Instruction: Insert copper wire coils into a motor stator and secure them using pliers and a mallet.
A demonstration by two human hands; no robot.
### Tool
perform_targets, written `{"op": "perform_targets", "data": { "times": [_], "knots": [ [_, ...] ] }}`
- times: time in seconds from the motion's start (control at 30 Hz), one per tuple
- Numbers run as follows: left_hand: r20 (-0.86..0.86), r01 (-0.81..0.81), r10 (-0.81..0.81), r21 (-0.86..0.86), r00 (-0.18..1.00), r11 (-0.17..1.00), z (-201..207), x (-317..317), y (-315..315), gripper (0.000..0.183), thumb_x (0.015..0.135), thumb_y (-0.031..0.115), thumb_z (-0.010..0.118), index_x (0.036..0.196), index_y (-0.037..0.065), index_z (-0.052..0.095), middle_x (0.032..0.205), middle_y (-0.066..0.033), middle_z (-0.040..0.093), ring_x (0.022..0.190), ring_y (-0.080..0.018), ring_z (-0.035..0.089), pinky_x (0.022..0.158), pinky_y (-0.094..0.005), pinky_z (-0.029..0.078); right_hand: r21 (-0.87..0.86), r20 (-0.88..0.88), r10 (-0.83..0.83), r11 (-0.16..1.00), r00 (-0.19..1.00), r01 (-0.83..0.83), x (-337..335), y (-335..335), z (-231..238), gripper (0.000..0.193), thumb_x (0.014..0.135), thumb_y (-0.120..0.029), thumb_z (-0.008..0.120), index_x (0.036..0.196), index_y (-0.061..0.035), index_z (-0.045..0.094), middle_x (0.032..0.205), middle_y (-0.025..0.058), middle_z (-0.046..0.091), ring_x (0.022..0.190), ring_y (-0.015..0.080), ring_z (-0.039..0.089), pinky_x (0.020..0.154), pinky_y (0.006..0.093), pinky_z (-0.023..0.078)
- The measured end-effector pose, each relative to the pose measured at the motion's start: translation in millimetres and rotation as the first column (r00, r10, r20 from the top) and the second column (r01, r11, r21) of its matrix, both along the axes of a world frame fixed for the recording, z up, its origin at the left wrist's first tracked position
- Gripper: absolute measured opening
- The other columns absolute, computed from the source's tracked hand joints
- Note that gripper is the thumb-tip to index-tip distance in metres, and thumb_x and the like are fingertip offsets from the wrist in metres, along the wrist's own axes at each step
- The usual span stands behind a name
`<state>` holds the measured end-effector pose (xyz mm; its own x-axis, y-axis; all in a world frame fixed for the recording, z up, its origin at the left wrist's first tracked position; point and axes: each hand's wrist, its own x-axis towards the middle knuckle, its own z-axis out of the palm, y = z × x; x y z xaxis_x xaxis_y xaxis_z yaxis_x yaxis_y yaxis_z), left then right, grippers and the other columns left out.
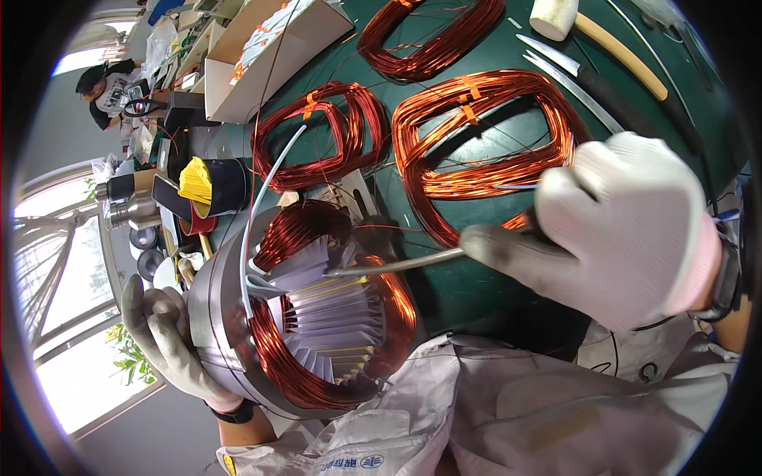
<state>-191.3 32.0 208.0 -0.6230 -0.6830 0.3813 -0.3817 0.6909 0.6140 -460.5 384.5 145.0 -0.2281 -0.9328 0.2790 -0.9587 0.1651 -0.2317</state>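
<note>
A grey cylindrical motor stator [208, 313] lies at the lower centre, its open end showing. White slot-liner papers [337, 313] fan out around its bore, with copper windings [298, 366] bulging round the rim. My left hand [171, 337], in a white glove with grey fingers, is curled against the stator's outer wall on the left. My right hand [623, 226], gloved likewise, is closed around a slim metal rod tool [421, 262]; its handle end is hidden in the palm. The rod's tip touches the papers at the upper bore. A white sleeve tube [270, 182] arches up from the winding.
Wound copper coils [476, 182] tied with orange tape lie on the green table [444, 297]. Scissors [567, 79] and a mallet [556, 17] are at the far right. A black container of yellow strips [218, 190] stands left. Another person [111, 95] is in the far left background.
</note>
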Motion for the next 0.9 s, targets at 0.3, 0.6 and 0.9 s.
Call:
{"op": "perform_targets", "data": {
  "times": [0.3, 0.6, 0.9],
  "knots": [
    [-0.091, 0.029, -0.029, -0.009, 0.995, 1.000, -5, -22, 17, 0.054, 0.117, 0.039, 0.050, 0.157, 0.003, 0.051, 0.107, -0.0033, 0.053, 0.080, -0.0067, 0.047, 0.071, -0.0203, 0.046, -0.248, -0.035, 0.112, 0.962, 0.993, -0.117, 22, -39, -21, 0.023, 0.088, -0.030, 0.077, 0.107, -0.0200, 0.086, 0.067, 0.0036, 0.058, 0.056, 0.0187, 0.049, 0.044, 0.0347, 0.034],
    [-0.186, 0.030, -0.039, -0.047, 0.982, 0.998, -9, -28, 21, 0.049, 0.118, 0.034, 0.049, 0.153, -0.001, 0.052, 0.097, -0.0004, 0.048, 0.076, -0.0058, 0.039, 0.068, -0.0218, 0.044, -0.170, 0.174, 0.225, 0.966, 0.959, -0.196, 32, -65, -23, 0.038, 0.083, -0.026, 0.070, 0.114, -0.0068, 0.078, 0.079, 0.0048, 0.057, 0.063, 0.0209, 0.058, 0.049, 0.0357, 0.045],
    [-0.149, 0.204, -0.212, -0.063, 0.966, 0.977, -8, -25, 22, 0.042, 0.119, 0.028, 0.049, 0.145, -0.004, 0.056, 0.097, -0.0021, 0.049, 0.081, -0.0090, 0.040, 0.078, -0.0248, 0.040, -0.173, -0.067, 0.106, 0.978, 0.992, -0.116, 33, -61, -29, 0.036, 0.087, -0.025, 0.067, 0.118, -0.0070, 0.073, 0.078, 0.0049, 0.060, 0.070, 0.0209, 0.066, 0.058, 0.0353, 0.051]
  ]
}}
